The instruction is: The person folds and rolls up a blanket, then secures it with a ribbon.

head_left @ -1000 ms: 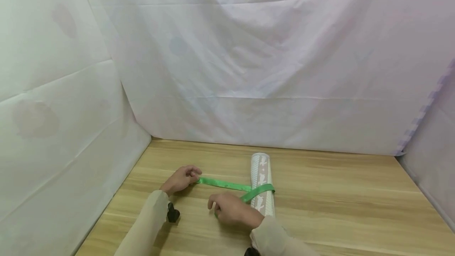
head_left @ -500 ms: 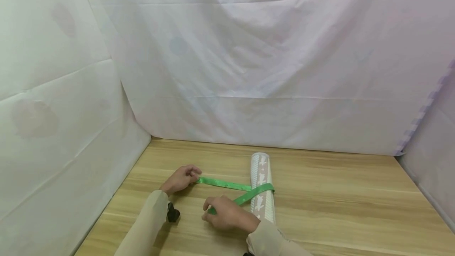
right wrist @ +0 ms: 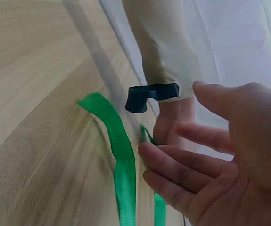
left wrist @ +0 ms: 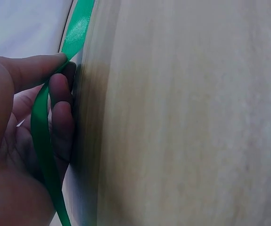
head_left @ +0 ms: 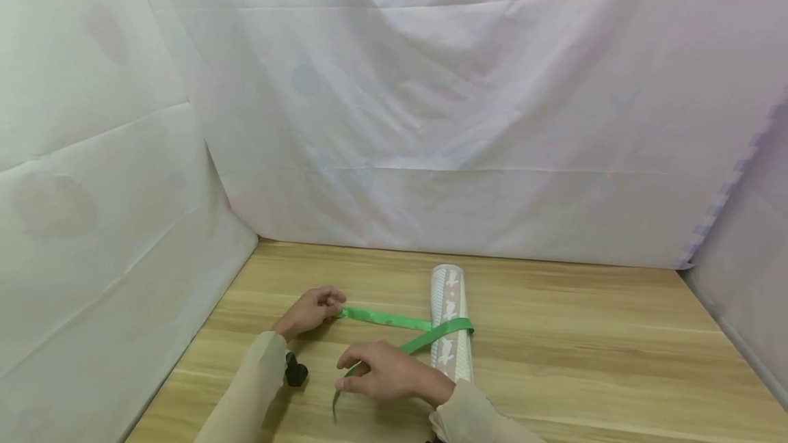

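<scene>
A rolled-up textured white cloth (head_left: pixel 438 292), with a beige band of white shapes, lies on the table. A green ribbon (head_left: pixel 452 327) loops around it, and both lengths run left, one crossing over the top of the roll. My left hand (head_left: pixel 310 310) pinches one length between thumb and fingertips; in the left wrist view the ribbon (left wrist: pixel 41 122) trails on down past the palm. Left of the roll, my right hand (head_left: pixel 390 371) is over the other length, thumb and fingers apart. In the right wrist view that ribbon length (right wrist: pixel 125 174) hangs free beside the fingertips.
The wood-grain table (head_left: pixel 585 333) is bordered by a white cloth backdrop (head_left: pixel 431 210) at the back and by white sheets at both sides. A black wrist mount (head_left: pixel 295 370) sits on the left sleeve.
My right hand has moved left, drawing the ribbon with it, and has let go; the ribbon's end now dangles below the fingers. My left hand has kept its pinch in place.
</scene>
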A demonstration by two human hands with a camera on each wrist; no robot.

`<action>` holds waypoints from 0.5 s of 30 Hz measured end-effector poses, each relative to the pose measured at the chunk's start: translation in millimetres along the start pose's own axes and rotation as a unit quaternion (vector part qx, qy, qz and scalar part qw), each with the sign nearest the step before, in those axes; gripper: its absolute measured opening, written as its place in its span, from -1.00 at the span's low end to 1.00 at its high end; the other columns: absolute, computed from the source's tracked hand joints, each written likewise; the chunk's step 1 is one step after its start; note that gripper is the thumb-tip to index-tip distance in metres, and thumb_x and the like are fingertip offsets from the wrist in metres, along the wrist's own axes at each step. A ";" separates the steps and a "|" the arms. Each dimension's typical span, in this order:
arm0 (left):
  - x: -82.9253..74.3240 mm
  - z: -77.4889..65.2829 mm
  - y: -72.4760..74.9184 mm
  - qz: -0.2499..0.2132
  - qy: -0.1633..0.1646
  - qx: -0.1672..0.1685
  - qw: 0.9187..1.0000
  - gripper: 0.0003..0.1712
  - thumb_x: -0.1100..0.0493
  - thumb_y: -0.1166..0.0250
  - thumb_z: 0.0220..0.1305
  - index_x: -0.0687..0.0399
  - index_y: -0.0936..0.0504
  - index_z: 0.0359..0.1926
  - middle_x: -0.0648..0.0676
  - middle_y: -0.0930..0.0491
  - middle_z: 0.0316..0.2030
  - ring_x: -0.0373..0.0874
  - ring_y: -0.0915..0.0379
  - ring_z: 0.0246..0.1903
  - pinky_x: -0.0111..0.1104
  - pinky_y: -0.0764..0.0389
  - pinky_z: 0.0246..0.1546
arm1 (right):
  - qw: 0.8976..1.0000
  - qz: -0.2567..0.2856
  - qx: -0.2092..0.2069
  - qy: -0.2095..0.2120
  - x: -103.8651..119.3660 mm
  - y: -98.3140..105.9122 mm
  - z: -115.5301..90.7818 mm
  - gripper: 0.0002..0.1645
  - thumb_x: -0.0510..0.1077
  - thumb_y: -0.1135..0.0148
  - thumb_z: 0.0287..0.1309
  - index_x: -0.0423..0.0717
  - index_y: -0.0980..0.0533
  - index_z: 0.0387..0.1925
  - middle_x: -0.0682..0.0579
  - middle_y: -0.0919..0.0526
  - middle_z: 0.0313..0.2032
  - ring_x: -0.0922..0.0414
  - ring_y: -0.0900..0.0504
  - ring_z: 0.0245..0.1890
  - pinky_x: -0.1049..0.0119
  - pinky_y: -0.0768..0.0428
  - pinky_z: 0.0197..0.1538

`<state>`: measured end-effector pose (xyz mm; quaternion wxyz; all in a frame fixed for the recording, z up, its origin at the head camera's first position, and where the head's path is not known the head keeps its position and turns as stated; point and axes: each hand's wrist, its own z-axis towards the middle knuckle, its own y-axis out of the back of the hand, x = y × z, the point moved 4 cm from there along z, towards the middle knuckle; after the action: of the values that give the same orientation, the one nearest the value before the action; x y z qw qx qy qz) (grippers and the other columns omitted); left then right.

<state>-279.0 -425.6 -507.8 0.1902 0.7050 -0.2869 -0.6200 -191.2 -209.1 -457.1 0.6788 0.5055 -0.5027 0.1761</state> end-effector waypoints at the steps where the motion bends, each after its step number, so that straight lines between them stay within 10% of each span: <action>1: 0.5 -0.7 0.5 0.001 0.000 -0.002 1.000 -0.82 0.23 -0.23 0.38 0.00 -0.65 -0.03 -0.02 -0.59 -0.26 -0.15 -0.47 -0.24 -0.23 -0.49 -0.13 | 1.000 0.003 0.003 0.007 1.8 0.6 -1.0 -0.57 0.06 -0.18 0.38 -0.13 -0.55 0.11 0.02 -0.66 0.08 0.35 -0.65 -0.10 0.49 -0.57 -0.12; 15: -1.7 -3.7 11.4 -0.080 -0.021 0.038 0.996 -0.64 0.16 -0.23 0.40 0.17 -0.55 0.16 0.09 -0.63 -0.26 -0.08 -0.52 -0.34 -0.27 -0.56 -0.29 | 0.998 0.010 -0.065 0.012 -11.4 43.4 -17.6 -0.71 0.02 -0.15 0.41 0.03 -0.60 0.03 0.10 -0.69 -0.07 0.30 -0.61 -0.11 0.37 -0.59 -0.03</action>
<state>-277.5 -433.4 -498.8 0.1071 0.7192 -0.2572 -0.6365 -219.7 -172.3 -444.5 0.7143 0.4534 -0.5100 0.1554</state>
